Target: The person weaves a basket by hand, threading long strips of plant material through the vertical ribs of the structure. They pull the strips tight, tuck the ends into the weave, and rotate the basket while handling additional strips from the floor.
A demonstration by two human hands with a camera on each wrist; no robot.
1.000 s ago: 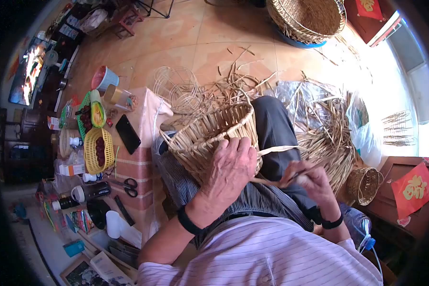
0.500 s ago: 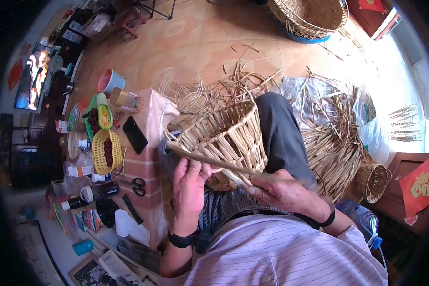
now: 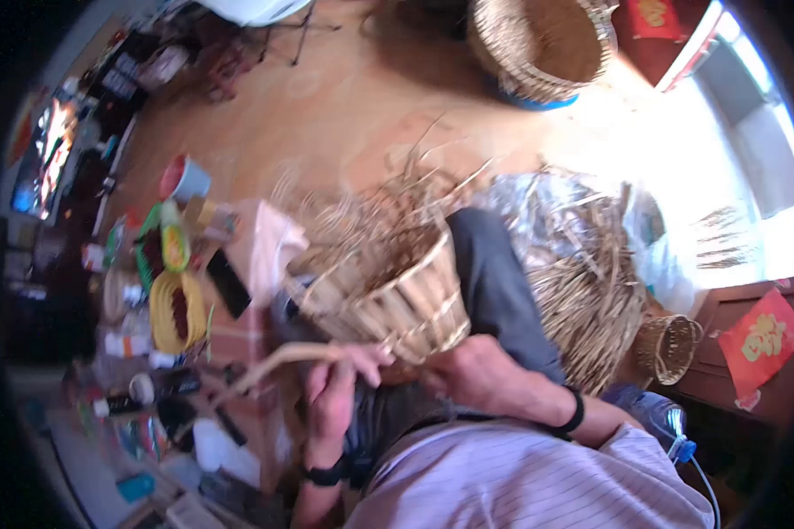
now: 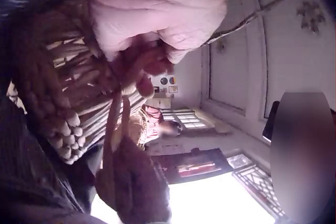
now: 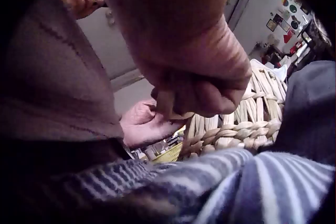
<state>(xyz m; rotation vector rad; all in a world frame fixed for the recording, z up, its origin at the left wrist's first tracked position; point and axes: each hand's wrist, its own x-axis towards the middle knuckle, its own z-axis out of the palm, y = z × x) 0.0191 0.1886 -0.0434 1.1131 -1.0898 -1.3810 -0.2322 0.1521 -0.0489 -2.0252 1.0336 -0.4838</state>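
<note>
A half-woven straw basket (image 3: 379, 309) rests tilted on the person's lap, its open mouth facing away. Just below its near edge, the left hand (image 3: 333, 383) pinches a flat straw strand (image 3: 278, 357), whose loose end sticks out to the left over the table edge. In the left wrist view the strand's thin tail (image 4: 247, 22) runs out past the fingers. Against the basket's near right side, the right hand (image 3: 490, 379) has its fingers curled round a piece of strand (image 5: 166, 100), seen in the right wrist view. The basket's braided edge (image 5: 236, 132) lies beside that hand.
On the left, a cloth-covered table (image 3: 247, 326) bears a phone (image 3: 229, 282), a yellow basket (image 3: 161, 317) and bottles. Loose straw (image 3: 582, 300) lies on the floor at right, near a small basket (image 3: 670, 348). A large basket (image 3: 547, 53) stands farther off.
The left hand came off the basket's side to below its near edge and took the strand, which now points left. The right hand moved in to the basket. The head view has shifted and blurred.
</note>
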